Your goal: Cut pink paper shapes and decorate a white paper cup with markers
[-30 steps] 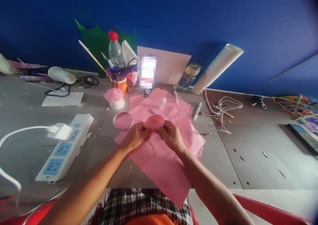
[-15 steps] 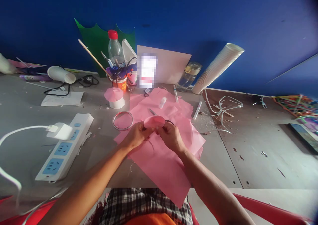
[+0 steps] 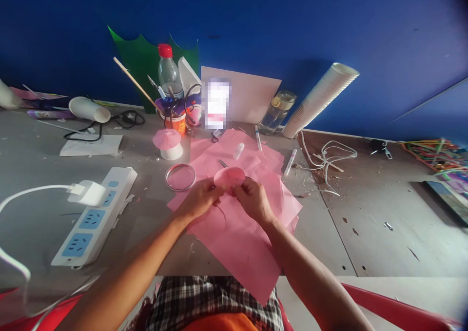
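Note:
Between my hands is a round pink paper disc, held up over the pink sheets. My left hand pinches its lower left edge, and my right hand pinches the lower right edge. Scissors lie behind the disc, mostly hidden by it and my right hand. Beneath both hands spread several overlapping pink paper sheets. A ring rests on the paper's left edge. Beyond it, a pink paper piece sits on top of a small upturned white cup.
On the left lies a power strip with a plugged-in charger. Behind the paper stand a cup of tools, a lit phone, a water bottle and a leaning stack of paper cups. White cable coils at right.
Both hands have shifted the pink disc slightly to the right and up, and its face is tilted more toward me. It covers more of the scissors.

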`<state>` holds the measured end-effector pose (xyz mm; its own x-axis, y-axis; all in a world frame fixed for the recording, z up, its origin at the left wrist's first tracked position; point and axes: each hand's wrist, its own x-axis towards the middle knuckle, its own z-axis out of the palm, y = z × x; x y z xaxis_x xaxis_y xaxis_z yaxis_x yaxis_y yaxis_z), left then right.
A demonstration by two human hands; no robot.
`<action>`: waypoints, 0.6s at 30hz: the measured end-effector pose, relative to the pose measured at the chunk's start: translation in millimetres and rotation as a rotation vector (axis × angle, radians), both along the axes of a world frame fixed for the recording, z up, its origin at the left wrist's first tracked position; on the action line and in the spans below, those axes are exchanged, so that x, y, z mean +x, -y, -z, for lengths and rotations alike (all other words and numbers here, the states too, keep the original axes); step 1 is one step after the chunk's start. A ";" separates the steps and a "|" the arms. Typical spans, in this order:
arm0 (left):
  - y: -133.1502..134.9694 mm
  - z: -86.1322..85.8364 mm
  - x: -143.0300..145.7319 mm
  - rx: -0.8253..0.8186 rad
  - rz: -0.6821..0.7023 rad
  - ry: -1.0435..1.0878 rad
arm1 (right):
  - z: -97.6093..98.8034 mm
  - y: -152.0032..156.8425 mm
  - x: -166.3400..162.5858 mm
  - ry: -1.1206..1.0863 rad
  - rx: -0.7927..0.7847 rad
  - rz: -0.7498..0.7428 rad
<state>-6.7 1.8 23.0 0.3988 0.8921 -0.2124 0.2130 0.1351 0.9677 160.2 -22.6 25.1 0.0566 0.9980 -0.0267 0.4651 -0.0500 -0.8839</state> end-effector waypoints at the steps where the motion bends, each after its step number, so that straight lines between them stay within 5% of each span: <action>1: -0.2 -0.2 -0.2 0.001 -0.002 0.003 | 0.6 -0.4 0.4 0.004 -0.004 0.011; 18: -0.8 -0.9 3.7 -0.069 -0.080 0.055 | -8.5 3.4 5.3 -0.107 0.018 -0.004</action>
